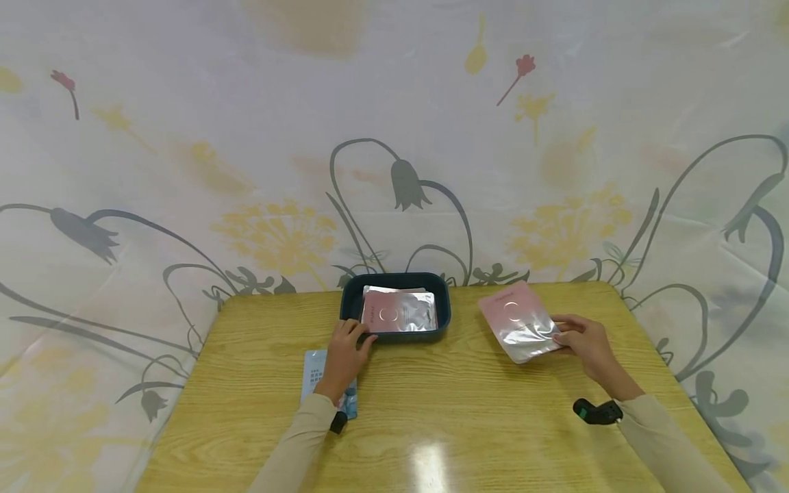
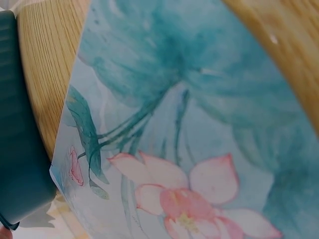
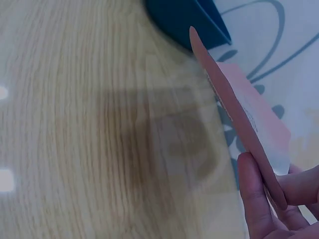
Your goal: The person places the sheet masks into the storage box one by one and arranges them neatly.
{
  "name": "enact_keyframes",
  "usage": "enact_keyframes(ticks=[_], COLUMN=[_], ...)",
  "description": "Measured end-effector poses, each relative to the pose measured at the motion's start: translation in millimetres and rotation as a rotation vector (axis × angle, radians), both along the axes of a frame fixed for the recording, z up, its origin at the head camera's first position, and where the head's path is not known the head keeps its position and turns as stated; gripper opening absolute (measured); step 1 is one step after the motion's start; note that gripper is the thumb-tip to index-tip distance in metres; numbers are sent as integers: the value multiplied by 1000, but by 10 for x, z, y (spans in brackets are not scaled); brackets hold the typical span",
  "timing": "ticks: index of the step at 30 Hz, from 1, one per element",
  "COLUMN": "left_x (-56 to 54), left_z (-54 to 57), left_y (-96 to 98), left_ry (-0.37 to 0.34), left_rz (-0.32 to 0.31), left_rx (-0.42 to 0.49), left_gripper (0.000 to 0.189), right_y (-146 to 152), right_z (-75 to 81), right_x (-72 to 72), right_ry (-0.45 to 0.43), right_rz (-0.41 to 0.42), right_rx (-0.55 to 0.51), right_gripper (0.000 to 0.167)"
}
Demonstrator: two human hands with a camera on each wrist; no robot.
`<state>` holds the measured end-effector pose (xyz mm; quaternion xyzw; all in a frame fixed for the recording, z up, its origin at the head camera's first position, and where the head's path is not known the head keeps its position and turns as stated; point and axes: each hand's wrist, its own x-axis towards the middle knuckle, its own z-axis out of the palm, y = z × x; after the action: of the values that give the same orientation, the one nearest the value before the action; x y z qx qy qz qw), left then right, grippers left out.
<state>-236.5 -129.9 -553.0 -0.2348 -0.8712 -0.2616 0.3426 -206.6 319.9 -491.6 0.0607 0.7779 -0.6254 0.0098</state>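
Note:
My right hand point(image 1: 588, 346) pinches a flat pink-and-silver foil packet point(image 1: 518, 320) by its lower right edge, above the right part of the table. Thumb and fingers stand on opposite faces of the packet point(image 3: 239, 112) in the right wrist view. At the front left corner of a dark blue bin point(image 1: 409, 337), my left hand point(image 1: 344, 356) grips the rim. Pink-and-silver packets point(image 1: 399, 313) lie stacked inside the bin. Under my left wrist a light blue packet point(image 1: 312, 370) is partly hidden; its lotus picture point(image 2: 184, 164) fills much of the left wrist view.
The wooden table point(image 1: 444, 404) carries everything. Behind its far edge, close to the bin, hangs a pale flower-patterned cloth point(image 1: 382, 226). A black wrist device point(image 1: 598, 412) sits by the right sleeve.

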Motion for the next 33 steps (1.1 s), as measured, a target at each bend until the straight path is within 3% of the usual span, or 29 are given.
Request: enact_keyframes(ticks=[4, 12, 20, 28, 33], left_x=[0, 51, 38, 5, -17], left_z=[-8, -20, -9, -22, -16], left_y=[3, 5, -23, -24, -8], left_ry=[-6, -101, -33, -48, -21], left_rz=[-3, 13, -8, -6, -26], left_rx=[2, 12, 21, 30, 36], left_gripper=[18, 17, 17, 17, 17], right_y=[-83, -246, -414, -581, -684], right_z=[52, 68, 93, 160, 194], right_x=[-22, -83, -223, -384, -461], right_ry=[8, 16, 21, 48, 51], right_rz=[13, 59, 98, 133, 142], right_rx=[-49, -107, -79, -85, -86], right_gripper=[40, 39, 43, 41, 42])
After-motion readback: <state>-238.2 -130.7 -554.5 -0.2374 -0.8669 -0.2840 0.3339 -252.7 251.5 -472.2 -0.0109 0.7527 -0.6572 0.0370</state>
